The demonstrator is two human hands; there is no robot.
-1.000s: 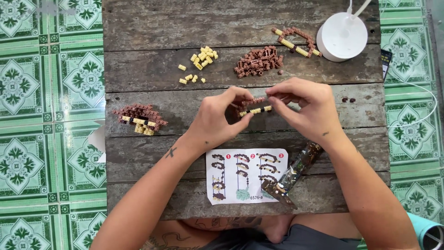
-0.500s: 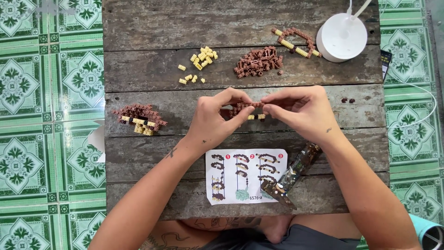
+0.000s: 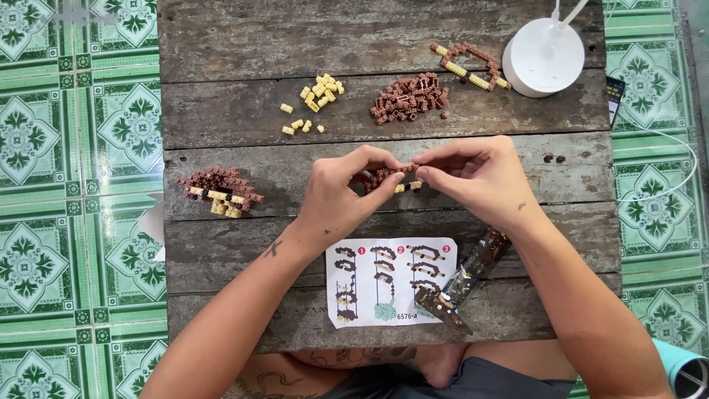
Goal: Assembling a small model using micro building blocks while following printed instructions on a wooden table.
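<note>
My left hand (image 3: 347,193) and my right hand (image 3: 473,177) meet over the middle plank of the wooden table (image 3: 221,44). Between their fingertips they pinch a small brown and yellow brick assembly (image 3: 395,177), held just above the wood. A loose pile of brown bricks (image 3: 410,97) and a scatter of yellow bricks (image 3: 314,100) lie beyond the hands. The instruction sheet (image 3: 390,282) lies near the front edge, below my hands.
A built brown and yellow piece (image 3: 219,192) rests at the left. Another arched brick piece (image 3: 469,63) lies by a white round lamp base (image 3: 543,58) at the back right. A dark foil packet (image 3: 461,284) overlaps the sheet. Green patterned floor tiles (image 3: 74,148) surround the table.
Both hands have drawn together and lowered slightly toward the plank; the right hand's grip shifted along the brick assembly, which now shows more brown between the fingertips.
</note>
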